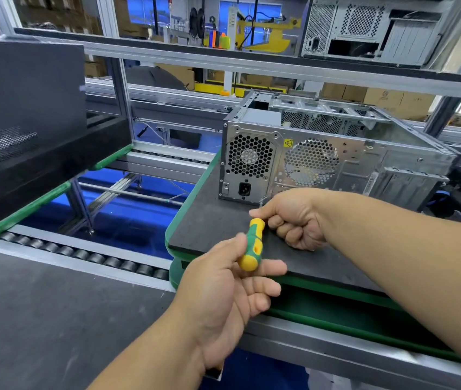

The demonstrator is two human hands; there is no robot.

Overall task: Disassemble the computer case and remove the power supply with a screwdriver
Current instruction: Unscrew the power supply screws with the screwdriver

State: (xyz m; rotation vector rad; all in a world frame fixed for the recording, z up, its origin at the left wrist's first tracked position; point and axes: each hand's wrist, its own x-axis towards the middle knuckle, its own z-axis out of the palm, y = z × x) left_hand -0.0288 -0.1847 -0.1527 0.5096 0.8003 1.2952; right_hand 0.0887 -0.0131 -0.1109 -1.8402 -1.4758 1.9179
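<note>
Screwdriver (252,243): left hand (223,294) pinches handle, fingers loose; right hand (291,218) curled near shaft, apparently steadying it.

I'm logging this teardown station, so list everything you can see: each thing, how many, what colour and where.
computer case: one, bare silver metal, side open, lying on the dark pallet, rear panel toward the camera
power supply: one, silver with a honeycomb fan grille and black socket, left end of the case's rear
screwdriver: one, yellow and green handle, tip at the power supply's lower right corner
pallet: one, dark top with green rim, on the roller conveyor
black panel: one, far left
second computer case: one, silver, upper shelf at right
cardboard boxes: several, brown, background
left hand: holds the screwdriver handle
right hand: pinches near the shaft
</note>
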